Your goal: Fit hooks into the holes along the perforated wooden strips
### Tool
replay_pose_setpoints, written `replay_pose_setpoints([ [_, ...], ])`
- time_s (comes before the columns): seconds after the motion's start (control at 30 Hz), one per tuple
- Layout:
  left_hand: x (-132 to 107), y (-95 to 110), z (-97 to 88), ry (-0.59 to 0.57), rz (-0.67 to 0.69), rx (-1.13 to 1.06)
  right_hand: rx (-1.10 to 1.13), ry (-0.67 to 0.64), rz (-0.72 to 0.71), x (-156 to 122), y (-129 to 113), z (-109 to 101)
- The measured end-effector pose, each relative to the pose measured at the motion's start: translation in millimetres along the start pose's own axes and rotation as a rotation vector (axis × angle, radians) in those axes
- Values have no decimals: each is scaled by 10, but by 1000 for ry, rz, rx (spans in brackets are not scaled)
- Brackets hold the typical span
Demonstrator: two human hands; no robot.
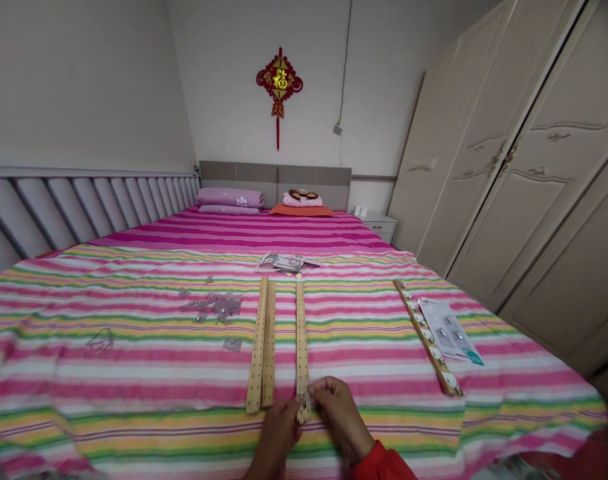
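Both my hands meet at the near end of a long perforated wooden strip (301, 333) lying on the striped bedspread (134, 373). My left hand (275, 440) pinches a small metal piece at the strip's end. My right hand (340, 415), in a red sleeve, has its fingers closed on the same end from the right. Two more wooden strips (263, 340) lie side by side just to the left. A fourth strip (427, 337) with round fittings along it lies at an angle to the right.
Small clear bags of hardware (215, 305) lie left of the strips, and opened packaging (284, 263) lies beyond them. A printed card (449, 330) sits by the right strip. Pillows (230, 198) are at the headboard. A wardrobe (524, 167) lines the right side.
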State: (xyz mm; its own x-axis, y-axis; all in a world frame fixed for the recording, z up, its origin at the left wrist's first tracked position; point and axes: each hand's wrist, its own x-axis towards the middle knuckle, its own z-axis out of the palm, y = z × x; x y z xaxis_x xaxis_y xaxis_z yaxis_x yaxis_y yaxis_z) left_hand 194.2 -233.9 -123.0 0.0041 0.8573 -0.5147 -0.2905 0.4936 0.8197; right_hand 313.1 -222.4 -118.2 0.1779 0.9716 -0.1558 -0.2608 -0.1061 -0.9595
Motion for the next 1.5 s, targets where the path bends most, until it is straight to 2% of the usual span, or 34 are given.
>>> replay_pose_setpoints([
  [0.23, 38, -40, -14, -15, 33, 24, -10, 24, 24, -66, -9, -3],
  [0.53, 43, -50, -36, -14, 91, 98, -19, -62, 132, -308, 114, 35],
  [0.77, 164, -18, -1, -85, 72, 107, 62, -52, 119, -293, 134, 69],
  [0.93, 247, -16, 88, -123, 119, 48, 66, -20, 140, -268, 190, 65],
  [1.13, 245, 88, 220, -46, 29, 59, 54, -43, 136, -270, 195, 50],
  [1.3, 147, 181, 279, -47, -9, -64, 88, -61, 139, -318, 168, 40],
  [1.4, 50, 199, 259, -60, -101, -123, 70, -74, 157, -328, 168, 32],
  [1.5, -89, 195, 144, -147, -200, -146, 34, -103, 174, -327, 187, -3],
])
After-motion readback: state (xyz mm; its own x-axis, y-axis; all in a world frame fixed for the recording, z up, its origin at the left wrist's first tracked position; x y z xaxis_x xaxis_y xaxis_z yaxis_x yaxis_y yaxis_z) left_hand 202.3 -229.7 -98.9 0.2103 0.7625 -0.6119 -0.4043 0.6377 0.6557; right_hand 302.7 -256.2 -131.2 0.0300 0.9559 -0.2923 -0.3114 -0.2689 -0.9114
